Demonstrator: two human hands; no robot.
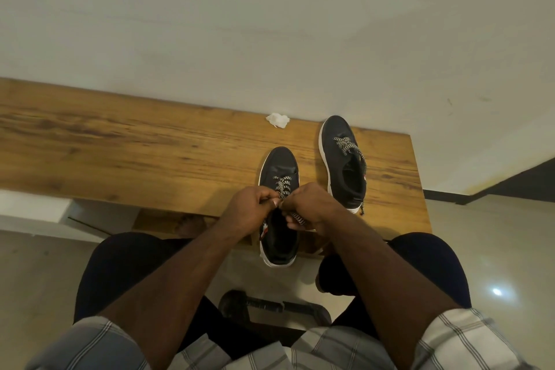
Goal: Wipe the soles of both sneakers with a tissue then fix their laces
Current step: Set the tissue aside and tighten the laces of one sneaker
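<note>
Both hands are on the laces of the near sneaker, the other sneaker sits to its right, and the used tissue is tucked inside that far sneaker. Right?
Not quite. The head view shows the tissue lying on the wooden bench, apart from the far sneaker. The rest holds: left hand and right hand are on the near sneaker's laces.

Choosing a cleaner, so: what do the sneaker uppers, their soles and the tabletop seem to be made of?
The dark sneaker with laces being tied has a smooth upper with a faint sheen at the toe, so likely leather or synthetic. Its white sole rim looks like matte rubber. The brown wooden tabletop shows printed-looking grain, possibly laminate.
</note>
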